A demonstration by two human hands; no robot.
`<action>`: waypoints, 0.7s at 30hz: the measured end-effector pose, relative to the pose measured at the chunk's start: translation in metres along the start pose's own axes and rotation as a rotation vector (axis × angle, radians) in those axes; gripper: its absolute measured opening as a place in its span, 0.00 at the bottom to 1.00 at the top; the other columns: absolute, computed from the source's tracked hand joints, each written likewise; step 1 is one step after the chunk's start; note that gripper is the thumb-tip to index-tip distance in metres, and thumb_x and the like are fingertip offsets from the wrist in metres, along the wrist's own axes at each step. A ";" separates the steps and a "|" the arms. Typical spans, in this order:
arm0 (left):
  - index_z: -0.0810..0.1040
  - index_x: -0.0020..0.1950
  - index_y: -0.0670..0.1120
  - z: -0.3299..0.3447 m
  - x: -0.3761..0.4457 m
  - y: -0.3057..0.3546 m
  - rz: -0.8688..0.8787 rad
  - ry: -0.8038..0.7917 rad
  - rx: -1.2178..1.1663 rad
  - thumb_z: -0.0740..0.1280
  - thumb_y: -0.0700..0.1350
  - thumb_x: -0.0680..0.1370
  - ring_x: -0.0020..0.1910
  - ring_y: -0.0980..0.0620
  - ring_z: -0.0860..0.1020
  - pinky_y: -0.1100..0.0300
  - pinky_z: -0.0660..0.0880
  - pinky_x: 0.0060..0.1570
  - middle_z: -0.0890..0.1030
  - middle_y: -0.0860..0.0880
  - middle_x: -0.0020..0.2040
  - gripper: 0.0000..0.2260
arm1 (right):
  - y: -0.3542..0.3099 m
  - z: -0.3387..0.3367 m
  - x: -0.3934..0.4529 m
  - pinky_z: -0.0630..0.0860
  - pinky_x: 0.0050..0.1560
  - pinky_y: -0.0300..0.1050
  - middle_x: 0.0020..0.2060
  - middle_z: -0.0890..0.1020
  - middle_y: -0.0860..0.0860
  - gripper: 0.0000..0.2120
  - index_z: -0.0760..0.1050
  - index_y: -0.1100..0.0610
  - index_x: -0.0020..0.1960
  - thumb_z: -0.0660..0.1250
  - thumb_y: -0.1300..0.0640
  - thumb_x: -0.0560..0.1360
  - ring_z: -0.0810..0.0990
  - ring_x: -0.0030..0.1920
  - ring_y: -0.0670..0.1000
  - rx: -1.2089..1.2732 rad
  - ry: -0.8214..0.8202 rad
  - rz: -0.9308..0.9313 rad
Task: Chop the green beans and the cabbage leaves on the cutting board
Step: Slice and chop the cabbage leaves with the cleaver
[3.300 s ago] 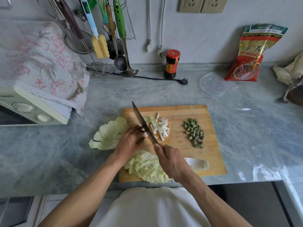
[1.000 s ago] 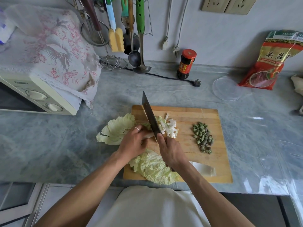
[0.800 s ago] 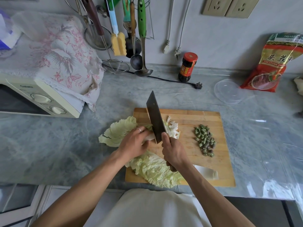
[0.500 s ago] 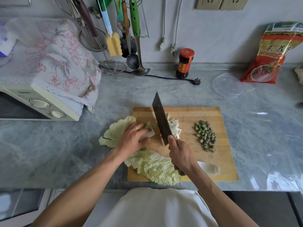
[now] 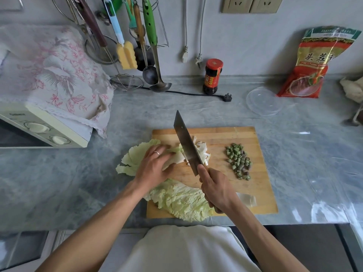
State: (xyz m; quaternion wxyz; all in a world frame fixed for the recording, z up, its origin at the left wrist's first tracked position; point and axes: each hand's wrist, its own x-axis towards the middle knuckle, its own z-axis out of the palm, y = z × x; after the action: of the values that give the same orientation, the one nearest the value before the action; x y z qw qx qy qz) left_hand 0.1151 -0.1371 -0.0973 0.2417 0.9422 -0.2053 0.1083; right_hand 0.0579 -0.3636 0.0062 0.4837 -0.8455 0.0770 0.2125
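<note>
Cabbage step in hand; beans look done – small heap of chopped green bean pieces (image 5: 238, 161) sits at 3 o'clock on the rectangular wooden cutting board (image 5: 245, 201), which lies on the grey marbled counter (image 5: 59, 179)

Right hand (image 5: 217, 190) clenched round handle of broad steel cleaver (image 5: 187, 143); blade angled toward 11 o'clock, its edge among the pile of cut white cabbage strips (image 5: 200, 151) near board centre. Whether the edge touches wood – cannot tell

Left hand (image 5: 155, 166), fingers fairly straight, presses down pale green cabbage leaf (image 5: 137, 158) hanging off the board edge at 9 o'clock; its white stem end lies just beside the blade

Second whole crinkled cabbage leaf (image 5: 184, 201) waits at 6 o'clock, uncut, partly under right forearm

Judgement: task perhaps past half. Next move calls for feeding the held leaf toward the blade, fingertips kept back from the edge, then cutting on across the leafy part
</note>
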 end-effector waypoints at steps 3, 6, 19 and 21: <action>0.84 0.58 0.47 0.001 -0.011 -0.004 0.045 -0.030 0.066 0.67 0.51 0.78 0.64 0.46 0.76 0.45 0.72 0.66 0.81 0.48 0.62 0.13 | -0.004 0.002 -0.001 0.65 0.20 0.41 0.30 0.74 0.56 0.30 0.73 0.68 0.46 0.54 0.40 0.82 0.72 0.24 0.52 -0.050 -0.014 -0.029; 0.83 0.61 0.49 0.002 -0.019 -0.005 0.039 -0.077 0.094 0.63 0.50 0.78 0.64 0.46 0.76 0.44 0.71 0.66 0.82 0.49 0.61 0.15 | -0.009 0.006 -0.003 0.68 0.25 0.49 0.29 0.74 0.56 0.28 0.72 0.67 0.43 0.54 0.42 0.83 0.71 0.25 0.52 -0.117 -0.032 -0.077; 0.82 0.63 0.52 -0.006 -0.013 0.007 -0.104 -0.152 0.003 0.71 0.39 0.73 0.69 0.46 0.74 0.44 0.69 0.68 0.80 0.50 0.65 0.19 | -0.010 0.017 -0.008 0.69 0.39 0.46 0.30 0.72 0.51 0.23 0.70 0.55 0.39 0.50 0.41 0.83 0.72 0.33 0.54 -0.206 -0.046 -0.029; 0.82 0.63 0.52 -0.007 -0.013 0.010 -0.107 -0.153 0.012 0.71 0.38 0.73 0.69 0.45 0.74 0.45 0.69 0.68 0.80 0.48 0.65 0.19 | -0.010 0.020 -0.008 0.69 0.40 0.46 0.31 0.73 0.52 0.26 0.72 0.59 0.44 0.49 0.40 0.83 0.73 0.35 0.55 -0.209 -0.049 -0.011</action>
State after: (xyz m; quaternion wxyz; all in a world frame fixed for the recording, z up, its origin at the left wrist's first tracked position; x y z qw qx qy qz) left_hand 0.0982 -0.1371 -0.0913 0.2250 0.9588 -0.1717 0.0242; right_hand 0.0484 -0.3420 0.0085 0.3957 -0.8864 0.0376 0.2374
